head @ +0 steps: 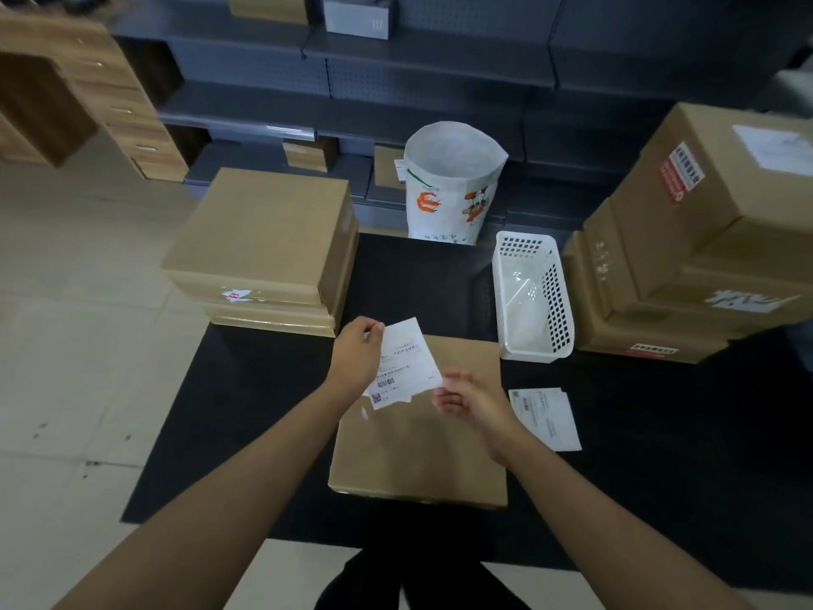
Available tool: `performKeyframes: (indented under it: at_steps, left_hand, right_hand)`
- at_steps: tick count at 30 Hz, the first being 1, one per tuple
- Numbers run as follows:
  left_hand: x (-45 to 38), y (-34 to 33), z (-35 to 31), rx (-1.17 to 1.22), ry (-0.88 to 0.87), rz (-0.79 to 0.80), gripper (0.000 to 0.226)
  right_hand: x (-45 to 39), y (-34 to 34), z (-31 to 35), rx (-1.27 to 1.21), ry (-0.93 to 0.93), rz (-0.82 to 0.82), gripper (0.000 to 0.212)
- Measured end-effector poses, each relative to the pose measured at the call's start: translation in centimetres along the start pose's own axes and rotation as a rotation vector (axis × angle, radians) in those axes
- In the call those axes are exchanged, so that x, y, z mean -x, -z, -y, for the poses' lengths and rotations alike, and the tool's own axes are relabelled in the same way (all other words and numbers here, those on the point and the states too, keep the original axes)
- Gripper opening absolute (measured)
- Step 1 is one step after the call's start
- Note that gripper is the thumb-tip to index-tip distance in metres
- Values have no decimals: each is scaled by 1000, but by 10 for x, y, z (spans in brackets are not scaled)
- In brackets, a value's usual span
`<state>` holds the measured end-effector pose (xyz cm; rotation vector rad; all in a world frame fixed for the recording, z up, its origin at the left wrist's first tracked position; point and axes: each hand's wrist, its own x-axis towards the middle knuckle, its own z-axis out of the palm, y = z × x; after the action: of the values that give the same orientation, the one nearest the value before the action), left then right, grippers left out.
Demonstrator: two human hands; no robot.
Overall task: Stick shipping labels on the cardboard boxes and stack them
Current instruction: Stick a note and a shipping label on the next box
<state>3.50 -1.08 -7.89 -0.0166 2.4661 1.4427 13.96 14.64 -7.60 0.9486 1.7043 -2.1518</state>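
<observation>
A flat cardboard box [418, 455] lies on the black mat right in front of me. Above its far left corner my left hand [355, 354] pinches the top edge of a white shipping label [407, 361]. The label carries a barcode and a QR code and hangs tilted. My right hand [468, 400] is at the label's lower right corner, fingers loosely curled; whether it grips the paper cannot be told. A second label sheet [545, 418] lies on the mat right of the box. A stack of flat cardboard boxes [264, 239] stands at the far left.
A white perforated plastic basket [534, 297] stands right of centre, with a pile of larger cardboard boxes [695, 239] beside it. A white printed sack [453, 182] stands open behind the mat. Dark shelving [396, 81] lines the back; tiled floor [88, 301] lies to the left.
</observation>
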Motion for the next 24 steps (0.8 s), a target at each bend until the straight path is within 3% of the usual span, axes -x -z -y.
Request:
performKeyframes:
  at_steps: [7,9,11,13,15,18,24]
  left_hand:
    - [8,1,6,10,9,23,22]
    - [8,1,7,-137,-27,30,19]
    - [12,-1,8,-467,-75,-7,36]
    - [19,-3,7,-621,-187,-67,46]
    - [26,-5,4,-505,-323,-6,35]
    - [37,-11,-3,-354,-440,228,19]
    - [45,-17,-8,-191,-355,303,23]
  right_hand:
    - [11,0,-3,-46,-21,44,17]
    - [12,2,-5,-59,-1,42,21]
    - [13,3,-6,-33,40,41,26]
    - [13,4,-6,14,89,31,29]
    - [13,3,-5,58,149,16,30]
    - [13,-1,0,98,248,14,31]
    - [17,-5,4,161,409,-43,31]
